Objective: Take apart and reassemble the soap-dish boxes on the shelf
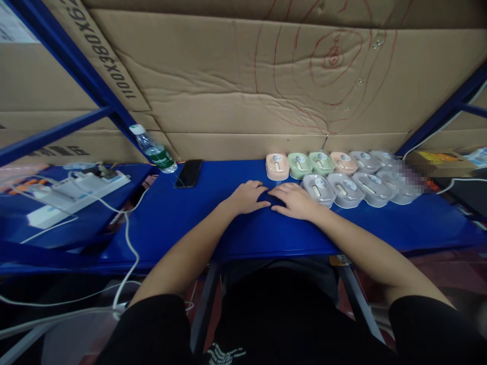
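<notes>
My left hand (249, 197) lies palm down on the blue table (182, 223), fingers stretched and thumb apart. Close beside it, my right hand (293, 200) rests the same way, its fingertips almost meeting the left ones. Neither holds anything. Just right of my right hand stands a grey lidded box (318, 189), the nearest of several small clear-lidded containers in two rows. Behind the hands, the back row has a pink box (277, 166), a green box (300, 165), another green box (321, 162) and a peach box (343, 162), then grey ones.
A water bottle (158, 152) with a green label and a black phone (189, 173) are at the back left. Farther left, a white power strip (79, 198) trails cables. Cardboard (213, 76) walls the back between blue posts. An open carton (441, 163) sits far right.
</notes>
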Available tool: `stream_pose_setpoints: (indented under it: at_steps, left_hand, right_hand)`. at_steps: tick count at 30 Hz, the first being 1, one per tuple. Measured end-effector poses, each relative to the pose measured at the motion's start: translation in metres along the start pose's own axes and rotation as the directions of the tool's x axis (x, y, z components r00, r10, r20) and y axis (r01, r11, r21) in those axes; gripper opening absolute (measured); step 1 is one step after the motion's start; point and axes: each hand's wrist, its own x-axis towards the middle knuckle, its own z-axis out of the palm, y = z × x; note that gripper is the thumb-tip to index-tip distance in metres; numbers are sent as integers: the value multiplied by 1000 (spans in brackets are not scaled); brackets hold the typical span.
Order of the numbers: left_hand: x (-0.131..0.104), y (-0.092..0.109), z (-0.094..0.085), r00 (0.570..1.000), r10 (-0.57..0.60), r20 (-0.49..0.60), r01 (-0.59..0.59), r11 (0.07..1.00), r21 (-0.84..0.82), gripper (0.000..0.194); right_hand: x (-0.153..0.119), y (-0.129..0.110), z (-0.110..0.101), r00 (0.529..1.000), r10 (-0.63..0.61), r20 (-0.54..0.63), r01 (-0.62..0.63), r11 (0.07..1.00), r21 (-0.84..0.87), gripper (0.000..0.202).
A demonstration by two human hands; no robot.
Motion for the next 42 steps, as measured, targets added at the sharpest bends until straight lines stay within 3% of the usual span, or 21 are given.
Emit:
stream_pose_setpoints:
  at_steps: [3, 6, 8, 10, 13, 16, 19, 22, 24, 28, 35, 37, 40, 42]
  left_hand:
    - [0, 2, -1, 1000, -4, 16, 4, 1000, 13, 70]
    - [-1, 3, -2, 1000, -9, 22, 9, 1000, 14, 70]
    - [-1, 4, -3, 1000, -11, 20, 11, 1000, 12, 70]
    - [-2, 4, -4, 1000, -19, 24, 19, 1000, 14, 69]
    - [-2, 3, -2, 999, -19, 26, 19, 1000, 19, 69]
    - [-1, 0, 0, 1000, 6, 4, -6, 1000, -8, 73]
    - [-1, -2, 1, 999, -5, -51, 2, 998, -70, 92]
    - [-1, -1, -1, 996, -17, -89, 4, 990, -142, 113]
    - [0, 1, -4, 994, 12, -107, -32, 983, -183, 116]
    - [0, 7, -6, 983, 83, -164, -119, 967, -225, 106]
    - [-2, 7, -9, 966, 141, -217, -194, 949, -249, 80]
    - [-1, 3, -11, 938, 166, -303, -244, 939, -243, 77]
    - [-1, -5, -14, 851, 196, -487, -347, 906, -242, 73]
    - [0, -13, -16, 796, 152, -586, -367, 891, -268, 69]
  right_hand:
    - [-7, 3, -22, 977, 144, -158, -158, 984, -85, 61]
    - [-17, 16, -37, 891, 328, -316, -397, 899, -187, 73]
    - [-23, 24, -40, 841, 417, -346, -505, 833, -226, 70]
    - [-27, 29, -39, 822, 483, -302, -556, 797, -238, 65]
    - [-27, 27, -37, 872, 455, -181, -485, 854, -189, 63]
    - [-22, 19, -36, 970, 227, -92, -228, 974, -6, 69]
    - [-17, 16, -35, 992, 60, -111, -46, 992, 119, 82]
    - [-18, 23, -33, 989, 67, -129, -53, 992, 111, 97]
    - [-20, 29, -30, 988, 115, -101, -106, 990, 91, 101]
    - [-24, 36, -23, 977, 211, -21, -209, 974, 85, 95]
    - [-14, 26, -11, 983, 164, -82, -143, 965, 219, 100]
    - [-12, 27, -10, 980, 151, -130, -115, 961, 251, 102]
    - [-10, 30, -10, 969, 147, -200, -90, 959, 269, 109]
    - [-10, 31, -10, 960, 161, -230, -97, 958, 268, 109]
